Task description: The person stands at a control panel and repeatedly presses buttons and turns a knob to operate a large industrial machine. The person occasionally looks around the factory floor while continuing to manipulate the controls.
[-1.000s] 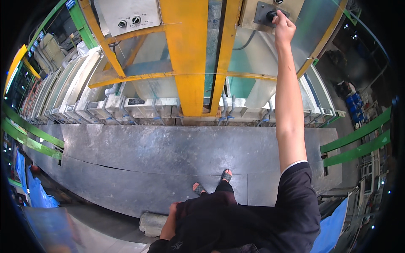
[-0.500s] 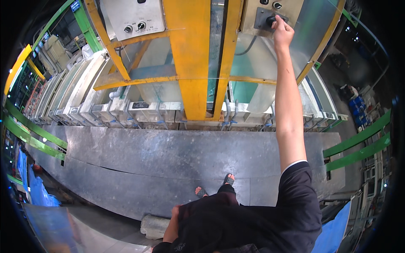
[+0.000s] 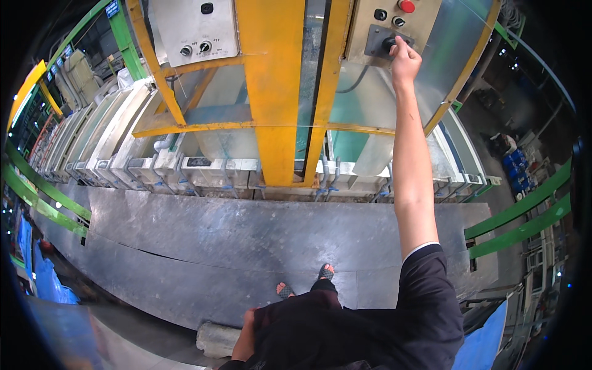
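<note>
My right arm stretches forward to a metal control panel (image 3: 364,37). There my right hand (image 3: 406,63) is closed on a black joystick (image 3: 388,44), which stands on a grey plate. Above it on the same panel are a red push button (image 3: 406,6) and a black rotary switch (image 3: 399,21). Low in the picture, my left hand (image 3: 249,319) hangs beside my dark clothing, its fingers mostly hidden. A second, pale control box (image 3: 197,31) with several switches is mounted to the left, away from both hands.
A yellow steel frame (image 3: 275,92) with clear sheets rises ahead. Behind it lies a row of tanks (image 3: 111,145) with pipes and blue-handled valves. I stand on a grey metal walkway (image 3: 185,228), with green railings (image 3: 518,225) at both ends. A pale roll (image 3: 216,340) lies behind my feet.
The whole view has tilted slightly, so the panels sit lower and more of the right one shows, including the red button. My right hand stays on the joystick.
</note>
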The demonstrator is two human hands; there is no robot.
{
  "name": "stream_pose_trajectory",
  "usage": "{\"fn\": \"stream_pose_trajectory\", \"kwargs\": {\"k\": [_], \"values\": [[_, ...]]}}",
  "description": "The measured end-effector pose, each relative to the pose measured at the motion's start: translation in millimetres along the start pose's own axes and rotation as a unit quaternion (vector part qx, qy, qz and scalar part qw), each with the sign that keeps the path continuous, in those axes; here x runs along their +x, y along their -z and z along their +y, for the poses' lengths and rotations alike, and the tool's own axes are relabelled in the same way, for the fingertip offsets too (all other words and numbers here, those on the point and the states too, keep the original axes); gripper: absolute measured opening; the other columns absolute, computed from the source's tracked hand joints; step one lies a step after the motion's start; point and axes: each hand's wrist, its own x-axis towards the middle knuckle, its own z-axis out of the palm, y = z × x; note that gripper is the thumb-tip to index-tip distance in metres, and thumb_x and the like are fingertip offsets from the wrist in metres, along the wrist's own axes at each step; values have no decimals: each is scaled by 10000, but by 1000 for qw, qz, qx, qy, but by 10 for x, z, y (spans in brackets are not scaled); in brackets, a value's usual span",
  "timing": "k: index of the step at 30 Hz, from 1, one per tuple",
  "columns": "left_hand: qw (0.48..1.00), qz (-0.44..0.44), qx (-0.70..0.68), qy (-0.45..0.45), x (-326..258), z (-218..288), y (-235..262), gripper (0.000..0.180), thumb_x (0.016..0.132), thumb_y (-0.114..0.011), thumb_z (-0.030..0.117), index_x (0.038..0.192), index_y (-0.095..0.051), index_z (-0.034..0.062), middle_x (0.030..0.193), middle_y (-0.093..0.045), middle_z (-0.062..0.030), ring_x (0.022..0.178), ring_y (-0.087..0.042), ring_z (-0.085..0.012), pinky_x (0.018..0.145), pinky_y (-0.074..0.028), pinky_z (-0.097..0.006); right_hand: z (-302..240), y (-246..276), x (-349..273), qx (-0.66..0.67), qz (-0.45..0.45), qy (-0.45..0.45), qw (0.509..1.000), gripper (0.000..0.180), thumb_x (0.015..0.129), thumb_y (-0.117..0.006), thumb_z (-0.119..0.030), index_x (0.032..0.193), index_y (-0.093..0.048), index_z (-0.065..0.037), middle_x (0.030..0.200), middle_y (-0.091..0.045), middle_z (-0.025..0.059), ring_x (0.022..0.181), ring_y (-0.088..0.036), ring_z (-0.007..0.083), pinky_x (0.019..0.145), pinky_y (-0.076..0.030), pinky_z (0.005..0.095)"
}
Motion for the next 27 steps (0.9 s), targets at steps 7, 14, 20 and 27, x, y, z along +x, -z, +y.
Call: {"fn": "stream_pose_trajectory", "kwargs": {"k": [7, 14, 20, 27], "values": [[996, 81, 26, 27, 37, -54, -19, 510, 803, -523, 466, 892, -614, -28, 839, -627, -174, 824, -603, -248, 707, -449, -335, 40, 23, 25, 30, -2, -8, 1000, 386, 806, -582, -167, 465, -478, -19, 482, -436, -37, 483, -366, 42, 481, -276, 220], [958, 83, -274, 4, -552, 1318, 209, 668, 863, -294, 575, 1057, -532, -18, 953, -611, -173, 865, -601, -225, 729, -460, -338, -25, -28, -8, 20, 8, -13, 1000, 356, 798, -597, -152, 476, -511, -26, 496, -459, -24, 497, -391, 52, 497, -300, 219], [789, -61, -600, -118, -994, 2797, 794, 696, 877, -260, 558, 1256, -337, -20, 1202, -470, -205, 1104, -471, -283, 929, -375, -401, 231, 6, 66, -18, -26, 1, 999, 195, 792, -590, -163, 821, -671, 12, 676, -635, 70, 635, -570, 121, 650, -452, 271], [705, -96, -680, -178, -990, 3527, 1108, 614, 901, -236, 513, 1161, -420, -11, 1075, -546, -198, 959, -547, -266, 860, -422, -400, 306, 191, 286, 100, -12, -76, 992, 196, 816, -555, -86, 830, -611, 101, 662, -569, 75, 661, -541, 134, 710, -440, 253]]}}
